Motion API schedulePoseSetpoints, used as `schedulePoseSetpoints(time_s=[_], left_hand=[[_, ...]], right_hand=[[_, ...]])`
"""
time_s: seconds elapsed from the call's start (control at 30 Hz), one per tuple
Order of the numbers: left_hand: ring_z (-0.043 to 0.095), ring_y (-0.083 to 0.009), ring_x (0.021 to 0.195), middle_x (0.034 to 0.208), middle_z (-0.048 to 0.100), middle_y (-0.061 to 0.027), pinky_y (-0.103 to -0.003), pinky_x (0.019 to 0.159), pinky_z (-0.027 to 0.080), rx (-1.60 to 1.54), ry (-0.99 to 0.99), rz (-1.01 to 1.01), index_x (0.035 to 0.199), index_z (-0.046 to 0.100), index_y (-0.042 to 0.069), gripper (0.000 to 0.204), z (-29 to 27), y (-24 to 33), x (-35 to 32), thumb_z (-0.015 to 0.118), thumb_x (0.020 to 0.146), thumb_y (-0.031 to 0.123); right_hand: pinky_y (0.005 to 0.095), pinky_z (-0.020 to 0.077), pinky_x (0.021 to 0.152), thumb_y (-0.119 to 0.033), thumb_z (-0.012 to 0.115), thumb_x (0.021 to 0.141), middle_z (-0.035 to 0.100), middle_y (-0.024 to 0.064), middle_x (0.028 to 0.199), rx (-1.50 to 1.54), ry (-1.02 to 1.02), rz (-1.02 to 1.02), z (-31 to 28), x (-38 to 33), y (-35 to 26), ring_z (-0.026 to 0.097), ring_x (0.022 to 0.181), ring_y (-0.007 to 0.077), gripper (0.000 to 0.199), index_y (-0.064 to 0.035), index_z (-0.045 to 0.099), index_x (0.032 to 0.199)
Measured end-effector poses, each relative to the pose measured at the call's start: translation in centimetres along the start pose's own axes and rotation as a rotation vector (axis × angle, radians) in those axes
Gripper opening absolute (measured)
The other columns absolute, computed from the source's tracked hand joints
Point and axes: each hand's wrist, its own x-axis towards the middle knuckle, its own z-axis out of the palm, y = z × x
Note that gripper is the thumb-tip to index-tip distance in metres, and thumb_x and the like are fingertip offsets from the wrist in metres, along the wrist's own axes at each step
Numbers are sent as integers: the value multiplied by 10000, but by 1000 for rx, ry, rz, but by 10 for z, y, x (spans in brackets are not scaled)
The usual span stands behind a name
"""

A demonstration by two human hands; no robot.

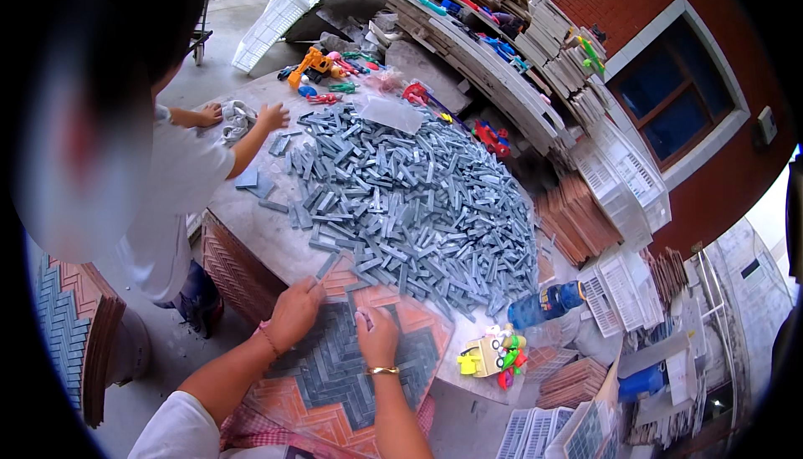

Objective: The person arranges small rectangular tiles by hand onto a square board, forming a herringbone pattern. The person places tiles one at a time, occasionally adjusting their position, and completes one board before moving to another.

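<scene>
An orange herringbone tray [357,440], partly filled with grey tile strips [335,367], lies tilted across my lap and against the table edge. Over its upper left side, my left hand [297,310] is closed, with a slim grey tile strip [327,266] sticking out from its fingertips. My right hand [378,340] is above the grey pattern, fingers curled together; whatever they pinch is hidden. Just beyond both hands, a large heap of loose grey tile strips [410,200] covers the table.
A person [192,158] stands at the left, hands over a cloth [238,120]. Filled trays [63,325] are stacked at lower left. A toy excavator [311,66], blue bottle [544,304] and toy truck [481,357] surround the heap. White crates [619,183] stand at the right.
</scene>
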Motion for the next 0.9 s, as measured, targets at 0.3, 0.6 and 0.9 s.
schedulePoseSetpoints(time_s=[0.3, 0.6, 0.9], left_hand=[[560, -315, 804, 850, 545, -130, -404, 661, 482, 97, -76, 112, 922, 582, 42, 131, -5, -4, 0, 578, 799, 85], [601, -341, 723, 795, 567, -130, -423, 633, 486, -5, -36, -39, 895, 669, 66, 116, -2, 2, 5, 602, 800, 73], [600, -329, 702, 771, 564, -124, -399, 612, 485, 60, -25, 78, 887, 675, 83, 131, 17, -12, 7, 592, 790, 53]], right_hand=[[374, 450, 577, -83, 631, 805, 580, 111, 738, 92, 158, -67, 6, -4, -2, 575, 650, 282, 73, -42, 644, 864], [400, 488, 645, -79, 620, 812, 613, 133, 824, 175, 173, -20, 5, -5, -4, 605, 760, 329, 69, -45, 622, 872], [397, 495, 645, -101, 638, 804, 623, 118, 824, 180, 194, -19, 13, -8, 0, 611, 761, 316, 97, -58, 623, 889]])
